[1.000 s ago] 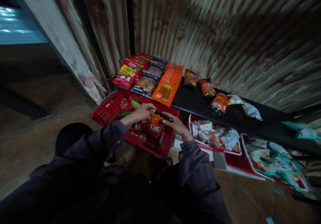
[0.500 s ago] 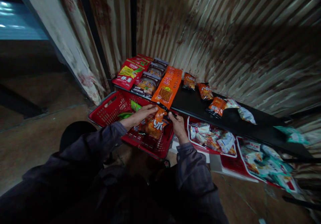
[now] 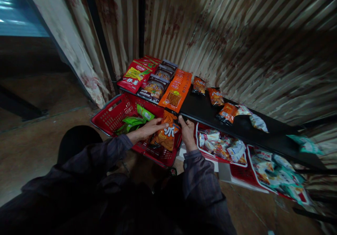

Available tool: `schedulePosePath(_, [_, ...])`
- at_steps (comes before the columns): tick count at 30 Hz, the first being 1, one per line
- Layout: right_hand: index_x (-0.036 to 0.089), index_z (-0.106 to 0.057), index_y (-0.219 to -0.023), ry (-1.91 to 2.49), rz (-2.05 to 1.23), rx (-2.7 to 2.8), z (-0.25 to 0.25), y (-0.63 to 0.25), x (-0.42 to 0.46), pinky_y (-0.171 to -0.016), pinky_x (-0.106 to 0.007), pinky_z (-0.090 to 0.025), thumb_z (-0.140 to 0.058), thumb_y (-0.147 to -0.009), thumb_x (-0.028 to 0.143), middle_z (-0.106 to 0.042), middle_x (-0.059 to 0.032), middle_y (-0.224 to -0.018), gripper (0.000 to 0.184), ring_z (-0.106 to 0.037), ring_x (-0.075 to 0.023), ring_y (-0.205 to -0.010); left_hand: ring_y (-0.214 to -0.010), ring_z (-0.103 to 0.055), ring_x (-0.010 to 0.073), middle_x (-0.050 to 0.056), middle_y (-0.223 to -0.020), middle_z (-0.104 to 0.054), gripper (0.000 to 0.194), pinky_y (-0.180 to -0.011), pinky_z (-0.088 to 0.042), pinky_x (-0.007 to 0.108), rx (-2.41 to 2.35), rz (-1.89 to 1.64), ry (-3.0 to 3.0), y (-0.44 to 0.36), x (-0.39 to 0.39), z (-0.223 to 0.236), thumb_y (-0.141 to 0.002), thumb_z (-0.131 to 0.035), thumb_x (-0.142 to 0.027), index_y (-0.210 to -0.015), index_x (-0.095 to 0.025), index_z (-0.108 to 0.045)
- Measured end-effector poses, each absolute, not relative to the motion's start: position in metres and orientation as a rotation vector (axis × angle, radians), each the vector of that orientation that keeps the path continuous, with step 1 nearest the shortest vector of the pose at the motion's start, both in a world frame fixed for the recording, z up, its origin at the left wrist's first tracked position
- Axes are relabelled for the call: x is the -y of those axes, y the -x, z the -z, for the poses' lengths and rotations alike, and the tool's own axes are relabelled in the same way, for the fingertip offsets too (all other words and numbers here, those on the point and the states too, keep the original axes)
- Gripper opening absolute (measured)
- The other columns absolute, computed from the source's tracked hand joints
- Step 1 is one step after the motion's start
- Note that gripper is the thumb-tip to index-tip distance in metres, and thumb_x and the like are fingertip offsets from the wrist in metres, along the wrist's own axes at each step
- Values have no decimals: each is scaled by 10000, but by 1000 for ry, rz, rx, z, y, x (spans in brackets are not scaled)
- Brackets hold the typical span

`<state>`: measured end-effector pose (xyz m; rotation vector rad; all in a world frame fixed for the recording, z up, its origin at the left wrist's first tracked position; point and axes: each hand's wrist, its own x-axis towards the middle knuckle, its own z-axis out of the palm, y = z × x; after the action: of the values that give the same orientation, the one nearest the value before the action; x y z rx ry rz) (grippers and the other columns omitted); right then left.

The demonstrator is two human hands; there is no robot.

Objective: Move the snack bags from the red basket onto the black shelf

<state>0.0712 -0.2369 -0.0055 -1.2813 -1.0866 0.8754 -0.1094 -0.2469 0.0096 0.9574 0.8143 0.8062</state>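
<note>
Over a red plastic basket (image 3: 110, 115) my two hands hold an orange snack packet (image 3: 166, 136) with white characters. My left hand (image 3: 150, 129) grips the packet's left side, fingers pinched on it. My right hand (image 3: 186, 131) is closed on its top right corner, close to the front edge of the black shelf (image 3: 202, 110). Green packets (image 3: 134, 120) lie inside the basket to the left of the held packet.
Along the shelf lie red packets (image 3: 135, 75), dark packets (image 3: 158, 82), long orange packets (image 3: 176, 91) and small orange packets (image 3: 216, 96). Below it lie bags of mixed snacks (image 3: 223, 147). A corrugated metal wall (image 3: 237, 35) stands behind, and a dark cap (image 3: 75, 142) is at lower left.
The orange packet has been lifted upright from inside the basket and carried right, towards the shelf edge. Both hands moved with it, and the green packets in the basket are now uncovered.
</note>
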Motion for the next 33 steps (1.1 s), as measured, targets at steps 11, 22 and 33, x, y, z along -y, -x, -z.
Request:
schedulePosePath(11, [193, -644, -721, 1165, -1129, 1039, 13, -68, 231, -649, -258, -471, -685, -699, 649, -645, 19, -693, 458, -561, -134, -667, -681, -680, 188, 48, -811, -738, 508, -667, -540, 303, -872, -957, -789, 108, 244, -9, -573, -868, -434, -939, -146, -666])
schedulePosePath(22, [272, -663, -1140, 1041, -1551, 1131, 17, -56, 246, -905, -338, -549, -752, -715, 565, -706, -26, -1166, 524, -647, -219, -1090, -661, -668, 178, 50, -767, -726, 432, -656, -537, 299, -947, -1139, -717, 121, 225, -14, -615, -839, -400, -893, -128, -652])
schedulePosePath(33, [207, -682, -929, 995, -1792, 841, 21, -44, 261, -750, -321, -611, -896, -563, 372, -748, -14, -912, 455, -708, -163, -777, -647, -666, 168, 31, -719, -714, 349, -655, -542, 298, -1043, -1346, -549, 116, 210, -26, -664, -811, -385, -830, -145, -620])
